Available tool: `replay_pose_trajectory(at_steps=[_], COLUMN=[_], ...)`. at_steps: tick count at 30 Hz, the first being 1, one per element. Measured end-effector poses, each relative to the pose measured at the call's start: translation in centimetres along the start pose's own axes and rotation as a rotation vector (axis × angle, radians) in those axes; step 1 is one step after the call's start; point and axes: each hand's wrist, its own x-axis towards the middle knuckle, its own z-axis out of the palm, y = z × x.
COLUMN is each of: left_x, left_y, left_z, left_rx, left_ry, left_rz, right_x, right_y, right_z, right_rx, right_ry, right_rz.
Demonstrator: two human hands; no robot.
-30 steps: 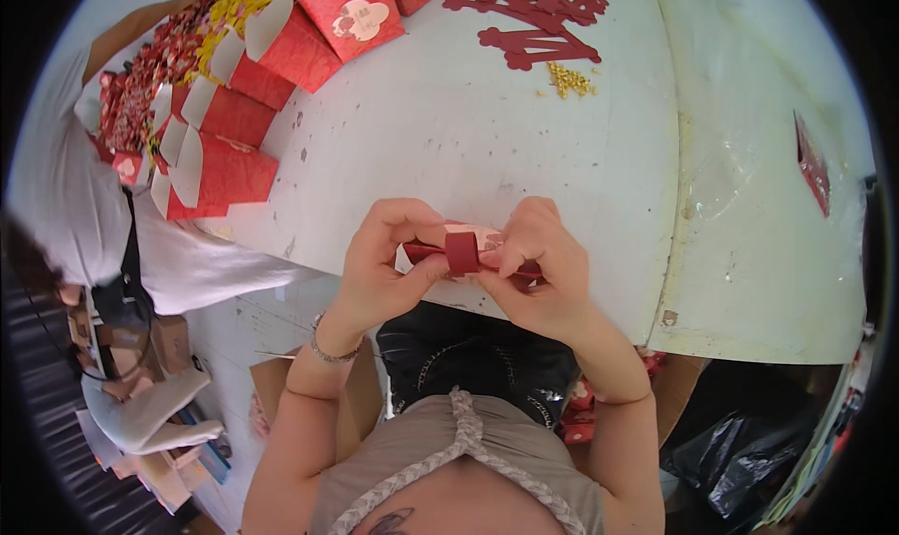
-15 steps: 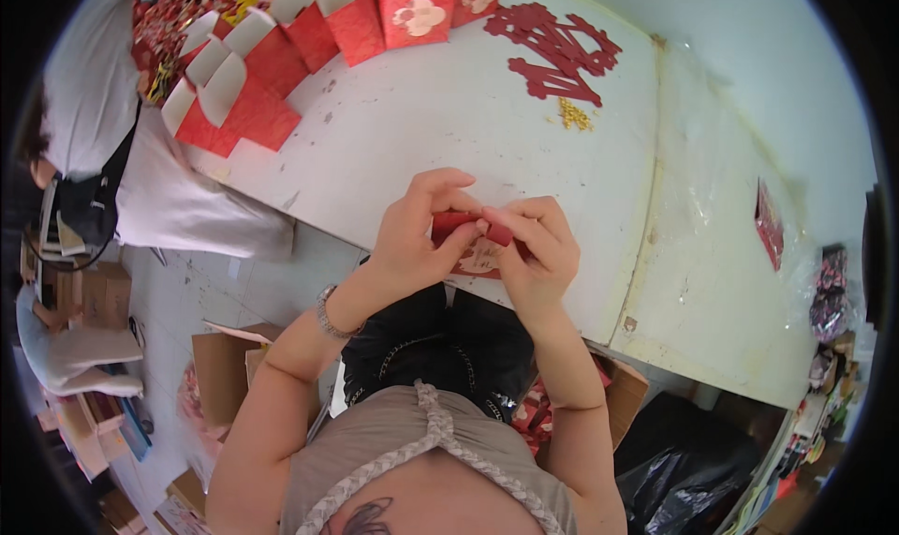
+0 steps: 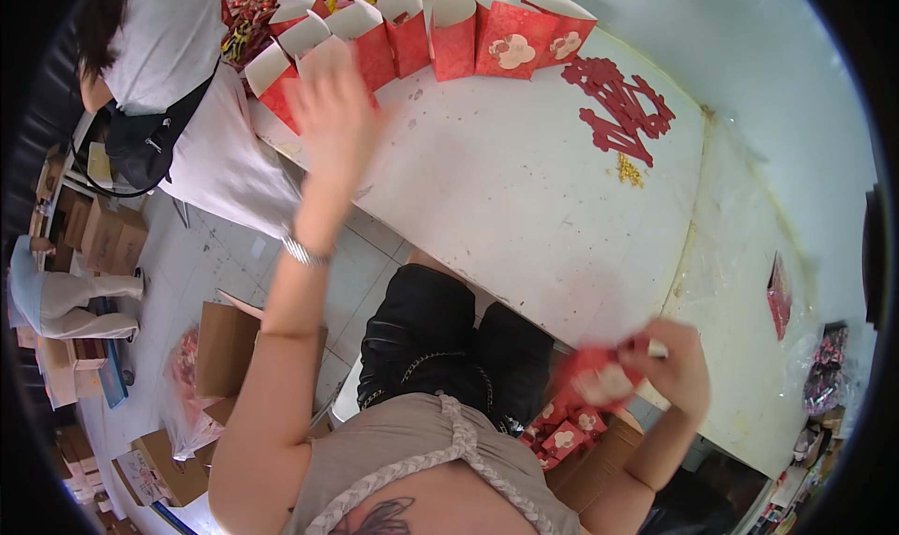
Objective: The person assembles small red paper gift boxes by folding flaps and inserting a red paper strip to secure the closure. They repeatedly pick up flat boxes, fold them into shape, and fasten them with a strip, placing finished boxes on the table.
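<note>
My right hand (image 3: 676, 371) is closed on the top of a small red paper box (image 3: 599, 378) with a pale flower shape, blurred by motion. It hangs over an open cardboard carton (image 3: 595, 455) beside my right thigh, where several similar red boxes (image 3: 567, 434) lie. At the far left of the table, my left hand (image 3: 330, 109) reaches over the near end of a row of red open-topped boxes (image 3: 363, 53). Its fingers are smeared, and whether they touch a box cannot be told. The flaps of the standing boxes show white insides.
On the white table (image 3: 506, 179) lie dark red cut-out strips (image 3: 618, 104) and a small heap of gold bits (image 3: 630, 171). Red and yellow pieces are piled behind the boxes. A person in white (image 3: 173, 39) is at the left table edge. Cardboard cartons (image 3: 225, 352) stand on the floor.
My hands have parted from over the table's front edge. The right carried the red box down right over the carton; the left swung up left to the box row. The view has shifted.
</note>
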Motion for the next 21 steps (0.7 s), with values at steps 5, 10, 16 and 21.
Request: replay_pose_trajectory(at_steps=[5, 10, 16, 21], left_x=[0.4, -2.5, -6.2, -10.0], left_y=[-1.5, 7.1, 12.5, 13.7], left_z=[-0.3, -5.1, -1.0, 2.1], left_rx=[-0.138, -0.497, -1.462, -1.948], left_ry=[-0.381, -0.407, -0.394, -0.607], left_rz=[0.191, 0.327, -0.114, -0.303], right_x=[-3.4, 4.7, 12.3, 13.1], right_y=[0.1, 3.9, 6.8, 7.5], right_z=[-1.4, 4.0, 7.9, 10.2], right_rx=[-0.191, 0.1, 0.773, 0.769], right_ry=[-0.128, 0.249, 0.256, 0.49], right_rz=[-0.049, -0.179, -0.184, -0.346])
